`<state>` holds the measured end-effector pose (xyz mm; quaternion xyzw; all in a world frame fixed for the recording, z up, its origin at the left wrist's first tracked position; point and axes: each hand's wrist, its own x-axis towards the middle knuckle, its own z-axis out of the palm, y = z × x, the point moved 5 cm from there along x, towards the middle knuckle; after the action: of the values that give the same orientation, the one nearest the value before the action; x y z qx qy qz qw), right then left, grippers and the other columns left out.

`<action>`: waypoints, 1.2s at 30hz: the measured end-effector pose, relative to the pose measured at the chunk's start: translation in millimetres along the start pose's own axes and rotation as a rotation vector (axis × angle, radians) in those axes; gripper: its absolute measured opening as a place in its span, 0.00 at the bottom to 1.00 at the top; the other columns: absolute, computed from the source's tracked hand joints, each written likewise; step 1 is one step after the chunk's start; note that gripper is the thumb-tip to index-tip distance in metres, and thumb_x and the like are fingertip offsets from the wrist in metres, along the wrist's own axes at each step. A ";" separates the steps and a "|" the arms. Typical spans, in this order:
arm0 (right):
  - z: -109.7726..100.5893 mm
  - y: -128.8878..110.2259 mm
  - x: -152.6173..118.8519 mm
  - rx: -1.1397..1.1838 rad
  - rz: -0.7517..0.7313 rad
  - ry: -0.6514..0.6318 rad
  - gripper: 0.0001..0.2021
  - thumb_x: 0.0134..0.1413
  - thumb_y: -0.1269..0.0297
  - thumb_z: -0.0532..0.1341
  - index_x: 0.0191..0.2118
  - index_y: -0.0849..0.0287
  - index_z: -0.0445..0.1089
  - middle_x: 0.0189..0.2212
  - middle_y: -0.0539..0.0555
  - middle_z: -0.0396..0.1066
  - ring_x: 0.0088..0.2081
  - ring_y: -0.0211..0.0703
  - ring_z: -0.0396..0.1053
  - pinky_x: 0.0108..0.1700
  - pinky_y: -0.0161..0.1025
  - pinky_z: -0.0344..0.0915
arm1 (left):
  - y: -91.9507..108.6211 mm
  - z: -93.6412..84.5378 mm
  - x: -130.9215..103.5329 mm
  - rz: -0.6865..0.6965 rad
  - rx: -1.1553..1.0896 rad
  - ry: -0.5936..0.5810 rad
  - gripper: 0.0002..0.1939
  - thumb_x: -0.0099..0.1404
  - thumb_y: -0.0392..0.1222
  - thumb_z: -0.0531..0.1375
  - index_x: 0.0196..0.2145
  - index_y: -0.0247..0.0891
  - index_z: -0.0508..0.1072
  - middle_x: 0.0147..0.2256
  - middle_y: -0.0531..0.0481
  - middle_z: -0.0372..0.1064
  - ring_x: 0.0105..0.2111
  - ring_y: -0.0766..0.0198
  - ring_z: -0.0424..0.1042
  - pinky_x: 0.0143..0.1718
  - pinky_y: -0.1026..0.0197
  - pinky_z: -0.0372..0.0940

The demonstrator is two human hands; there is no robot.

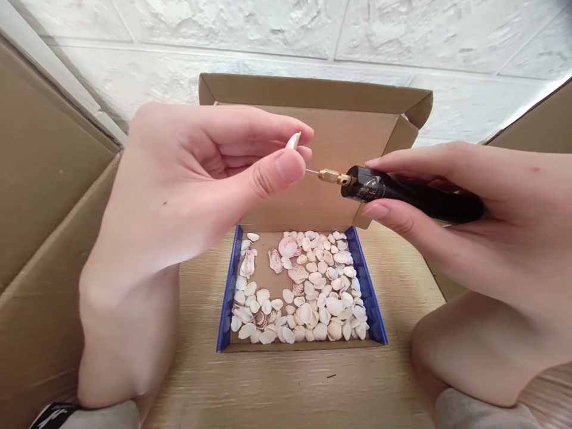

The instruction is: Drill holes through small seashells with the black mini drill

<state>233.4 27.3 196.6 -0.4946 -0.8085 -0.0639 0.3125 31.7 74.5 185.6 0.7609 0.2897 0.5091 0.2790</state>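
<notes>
My left hand (pixel 192 173) pinches a small white shell (pixel 294 141) between thumb and forefinger, above the open box. My right hand (pixel 465 208) is wrapped round a black hand drill (pixel 393 189) with a brass chuck (pixel 331 175). The drill's thin bit points left and reaches my left thumb; its tip is hidden there, so I cannot tell whether it touches the shell. Below both hands, a box with blue sides (pixel 373 292) holds many loose shells (pixel 334 305), mostly white, some pinkish or brown.
The box's cardboard lid (pixel 375 134) stands raised at the back, near a white brick-patterned wall (pixel 268 27). Cardboard panels (pixel 36 179) rise at the left and right. A small dark sliver (pixel 331 376) lies on the wooden table (pixel 277 396) before the box.
</notes>
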 end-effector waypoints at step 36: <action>0.6 3.4 -0.2 0.029 0.016 -0.007 0.11 0.57 0.51 0.64 0.43 0.46 0.76 0.34 0.45 0.79 0.32 0.44 0.76 0.30 0.45 0.66 | 3.4 0.1 -0.8 -0.033 0.056 0.028 0.09 0.62 0.39 0.66 0.40 0.45 0.83 0.41 0.50 0.80 0.39 0.47 0.80 0.39 0.45 0.79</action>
<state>236.1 29.1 195.3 -0.4969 -0.8063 -0.0482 0.3174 32.0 71.6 187.5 0.7566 0.3201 0.5066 0.2617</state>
